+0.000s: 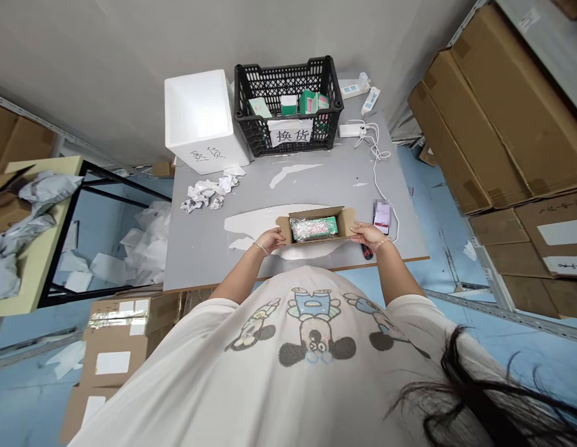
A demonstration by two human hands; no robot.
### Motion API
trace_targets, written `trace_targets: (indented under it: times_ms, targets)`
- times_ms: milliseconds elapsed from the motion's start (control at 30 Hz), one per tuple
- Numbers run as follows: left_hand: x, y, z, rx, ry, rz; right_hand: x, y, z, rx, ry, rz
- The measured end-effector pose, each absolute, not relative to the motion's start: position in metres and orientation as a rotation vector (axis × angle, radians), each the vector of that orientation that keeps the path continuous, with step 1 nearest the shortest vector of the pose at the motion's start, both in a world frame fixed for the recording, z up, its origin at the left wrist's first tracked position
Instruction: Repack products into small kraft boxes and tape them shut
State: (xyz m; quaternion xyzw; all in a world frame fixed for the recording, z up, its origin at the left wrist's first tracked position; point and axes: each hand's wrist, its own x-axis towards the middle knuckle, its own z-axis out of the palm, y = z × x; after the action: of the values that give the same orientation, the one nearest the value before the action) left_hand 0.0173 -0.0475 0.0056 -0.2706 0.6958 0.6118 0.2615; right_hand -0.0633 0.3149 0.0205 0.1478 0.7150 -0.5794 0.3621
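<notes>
An open cardboard box [315,227] sits at the front of the grey table [200,248], held at both ends. Inside lies a shiny, iridescent wrapped package [302,230] with a green item [323,227] along its side. My left hand [270,241] grips the box's left end, and my right hand [365,234] holds its right end. Just beyond my right hand lies a phone [382,217] with a blurred screen. A red and black utility knife [366,251] rests below that hand, near the table edge.
A black plastic crate [288,77] labelled in Chinese holds several green and white boxes. Beside it stand a white foam box [200,121] and a power strip [353,85]. Crumpled white paper [205,195] lies on the table. Stacked cardboard cartons [493,118] line the right.
</notes>
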Motion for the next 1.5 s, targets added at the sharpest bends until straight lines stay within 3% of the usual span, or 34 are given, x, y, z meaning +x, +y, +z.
trace_targets:
  times_ms: [100,267,333,467,533,767,1100,1500]
  targets:
    - [0.012,-0.051,0.019,-0.704,1.942,1.590,-0.067,0.308,0.035,0.285,2.093,-1.298]
    - [-0.001,-0.041,0.066,-0.513,2.648,0.949,-0.074,0.297,0.067,0.094,2.491,-1.150]
    - [-0.006,-0.028,0.081,-0.304,2.842,0.885,-0.075,0.290,0.074,0.015,2.581,-1.130]
    - [-0.027,0.011,0.082,0.288,2.632,0.975,-0.074,0.270,0.071,-0.118,2.566,-1.149]
    - [-0.040,0.031,0.069,0.421,2.496,0.819,-0.075,0.258,0.065,-0.181,2.520,-1.059]
    - [-0.063,0.061,0.043,0.336,2.441,0.315,-0.090,0.234,0.056,-0.377,2.482,-0.443]
    - [-0.013,0.029,0.049,0.537,2.550,0.432,-0.103,0.197,0.045,-0.663,2.367,0.109]
    - [0.026,0.041,0.040,0.358,2.536,0.142,-0.091,0.185,0.012,-0.763,2.423,0.293]
